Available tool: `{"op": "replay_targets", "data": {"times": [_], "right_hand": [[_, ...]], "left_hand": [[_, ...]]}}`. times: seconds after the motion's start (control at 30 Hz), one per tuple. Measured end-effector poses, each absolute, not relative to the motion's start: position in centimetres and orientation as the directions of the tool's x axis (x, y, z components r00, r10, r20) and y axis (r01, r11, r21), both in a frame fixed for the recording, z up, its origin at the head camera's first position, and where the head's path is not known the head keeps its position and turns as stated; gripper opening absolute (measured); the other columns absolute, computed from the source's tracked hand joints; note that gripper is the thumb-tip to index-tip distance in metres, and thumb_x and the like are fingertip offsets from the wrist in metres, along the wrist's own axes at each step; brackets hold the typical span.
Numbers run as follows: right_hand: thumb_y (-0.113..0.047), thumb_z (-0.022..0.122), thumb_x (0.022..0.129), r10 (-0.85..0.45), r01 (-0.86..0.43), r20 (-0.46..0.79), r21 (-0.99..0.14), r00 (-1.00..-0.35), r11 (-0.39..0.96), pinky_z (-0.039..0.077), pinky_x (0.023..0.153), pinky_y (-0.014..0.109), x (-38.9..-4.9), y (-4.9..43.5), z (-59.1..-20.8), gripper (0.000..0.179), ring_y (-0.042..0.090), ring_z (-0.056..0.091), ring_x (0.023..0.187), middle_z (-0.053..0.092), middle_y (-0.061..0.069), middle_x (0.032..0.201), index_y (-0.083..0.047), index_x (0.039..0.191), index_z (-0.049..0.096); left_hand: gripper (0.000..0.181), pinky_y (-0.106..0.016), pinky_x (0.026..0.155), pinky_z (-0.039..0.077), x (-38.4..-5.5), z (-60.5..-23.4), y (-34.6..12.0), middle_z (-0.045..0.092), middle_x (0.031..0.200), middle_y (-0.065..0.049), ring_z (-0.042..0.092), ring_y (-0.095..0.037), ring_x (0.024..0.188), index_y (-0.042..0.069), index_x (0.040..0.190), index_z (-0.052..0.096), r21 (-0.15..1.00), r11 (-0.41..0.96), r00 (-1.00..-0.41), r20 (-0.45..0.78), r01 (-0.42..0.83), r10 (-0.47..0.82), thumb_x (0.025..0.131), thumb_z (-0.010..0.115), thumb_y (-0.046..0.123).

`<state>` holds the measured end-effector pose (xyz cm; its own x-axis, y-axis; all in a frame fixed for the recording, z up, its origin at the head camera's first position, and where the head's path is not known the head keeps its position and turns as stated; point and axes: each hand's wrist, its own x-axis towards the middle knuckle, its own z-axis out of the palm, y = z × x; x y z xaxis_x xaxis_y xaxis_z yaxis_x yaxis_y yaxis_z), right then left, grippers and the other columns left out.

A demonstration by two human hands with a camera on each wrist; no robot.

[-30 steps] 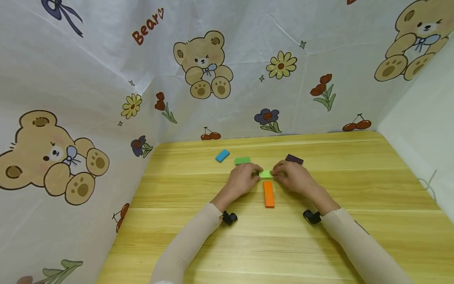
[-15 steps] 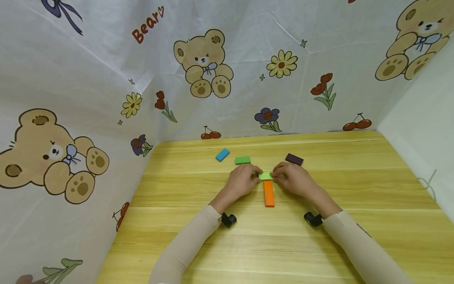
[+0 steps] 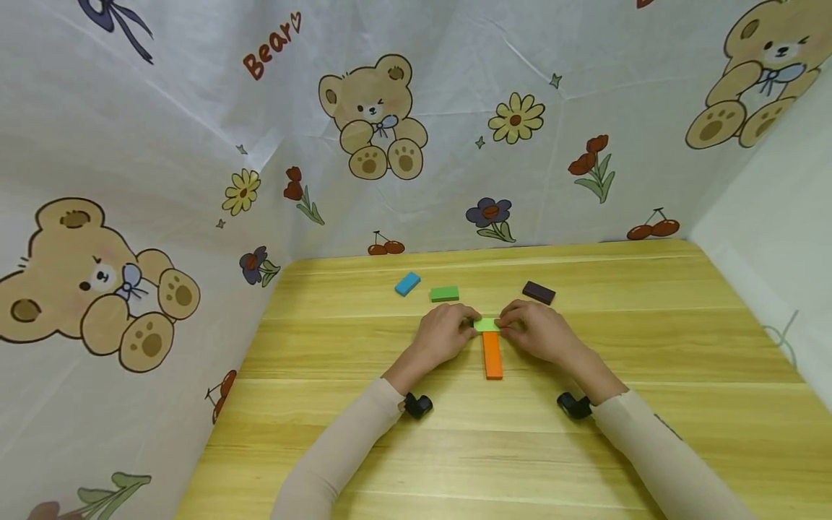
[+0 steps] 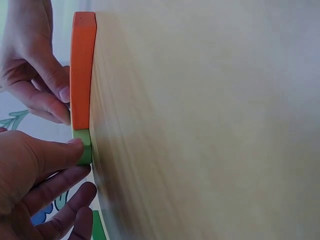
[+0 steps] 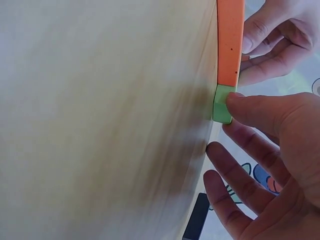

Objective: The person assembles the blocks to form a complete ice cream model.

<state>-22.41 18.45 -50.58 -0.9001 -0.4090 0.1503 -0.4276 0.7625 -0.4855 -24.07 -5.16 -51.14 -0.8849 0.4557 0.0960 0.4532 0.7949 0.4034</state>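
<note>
A light green block point(image 3: 487, 325) lies crosswise on the table against the far end of an orange block point(image 3: 492, 356), the two forming a T. My left hand point(image 3: 445, 331) pinches the light green block's left end between thumb and index finger. At its right end my right hand point(image 3: 536, 328) pinches it the same way. In the left wrist view, the thumb presses the near face of the light green block point(image 4: 83, 147), right beside the orange block point(image 4: 82, 70). The right wrist view has the thumb on the other end of the light green block point(image 5: 223, 103).
Behind my left hand lie a darker green block point(image 3: 445, 294) and a blue block point(image 3: 407, 284). A dark purple block point(image 3: 539, 292) sits behind my right hand. A bear-print cloth point(image 3: 442, 144) hangs along the back and left of the wooden table point(image 3: 494, 455).
Both hands have drawn the light green block slightly toward the person, closing the gap to the orange block. The other blocks have stayed in place.
</note>
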Motion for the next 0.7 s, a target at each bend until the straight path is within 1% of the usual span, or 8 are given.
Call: {"op": "replay_targets", "data": {"times": [0.17,0.33,0.43,0.5,0.57,0.63,0.7], "right_hand": [[-0.013,0.080,0.097,-0.413,-0.435,0.156,-0.480,-0.897,0.762,0.061,0.098,0.054,-22.3,18.4,-50.4,0.016,0.031,0.075,0.111,0.079,0.007,0.120,-0.011,0.112,0.086],[-0.012,0.080,0.097,-0.420,-0.441,0.158,-0.476,-0.894,0.760,0.061,0.098,0.053,-22.3,18.5,-50.5,0.016,0.031,0.075,0.111,0.079,0.007,0.119,-0.011,0.112,0.086],[-0.012,0.080,0.097,-0.423,-0.443,0.156,-0.478,-0.893,0.758,0.061,0.098,0.053,-22.3,18.5,-50.5,0.016,0.031,0.075,0.110,0.079,0.007,0.119,-0.011,0.112,0.086],[-0.012,0.080,0.097,-0.425,-0.444,0.155,-0.479,-0.892,0.758,0.061,0.098,0.053,-22.2,18.5,-50.6,0.016,0.031,0.075,0.111,0.079,0.007,0.119,-0.011,0.112,0.086],[-0.012,0.080,0.097,-0.428,-0.447,0.154,-0.476,-0.890,0.757,0.061,0.099,0.054,-22.2,18.5,-50.6,0.016,0.031,0.075,0.111,0.079,0.008,0.120,-0.011,0.111,0.086],[-0.012,0.080,0.097,-0.429,-0.447,0.154,-0.472,-0.890,0.760,0.060,0.099,0.055,-22.2,18.5,-50.6,0.016,0.032,0.074,0.112,0.078,0.008,0.121,-0.011,0.111,0.086],[-0.012,0.080,0.097,-0.428,-0.448,0.155,-0.468,-0.890,0.762,0.060,0.099,0.056,-22.2,18.4,-50.5,0.015,0.032,0.074,0.113,0.078,0.008,0.121,-0.011,0.111,0.086]], "left_hand": [[0.028,-0.031,0.083,0.059,-23.9,-51.0,-5.1,0.080,0.123,0.007,0.072,-0.014,0.106,0.026,0.128,0.080,0.400,0.798,-0.887,0.093,0.450,0.453,0.100,0.079,0.028],[0.029,-0.033,0.088,0.059,-23.8,-51.0,-5.0,0.079,0.127,0.007,0.071,-0.015,0.110,0.026,0.130,0.080,0.387,0.808,-0.888,0.077,0.445,0.453,0.102,0.077,0.030],[0.031,-0.035,0.092,0.059,-23.5,-50.8,-5.0,0.078,0.130,0.007,0.070,-0.017,0.113,0.025,0.132,0.079,0.357,0.814,-0.882,0.076,0.459,0.464,0.103,0.075,0.034],[0.037,-0.038,0.095,0.059,-23.1,-50.6,-4.9,0.076,0.136,0.005,0.069,-0.020,0.117,0.024,0.136,0.077,0.315,0.819,-0.873,0.078,0.479,0.481,0.104,0.072,0.042],[0.048,-0.041,0.100,0.058,-22.6,-50.3,-4.8,0.072,0.143,0.005,0.067,-0.022,0.123,0.023,0.142,0.072,0.265,0.823,-0.861,0.068,0.503,0.504,0.104,0.068,0.052],[0.060,-0.043,0.104,0.056,-22.0,-50.1,-4.6,0.066,0.150,0.004,0.063,-0.023,0.128,0.023,0.148,0.067,0.223,0.820,-0.846,0.050,0.527,0.530,0.103,0.065,0.062],[0.068,-0.044,0.107,0.054,-21.4,-49.9,-4.5,0.062,0.154,0.004,0.059,-0.023,0.131,0.023,0.152,0.064,0.209,0.812,-0.834,0.031,0.545,0.552,0.100,0.064,0.068]]}}
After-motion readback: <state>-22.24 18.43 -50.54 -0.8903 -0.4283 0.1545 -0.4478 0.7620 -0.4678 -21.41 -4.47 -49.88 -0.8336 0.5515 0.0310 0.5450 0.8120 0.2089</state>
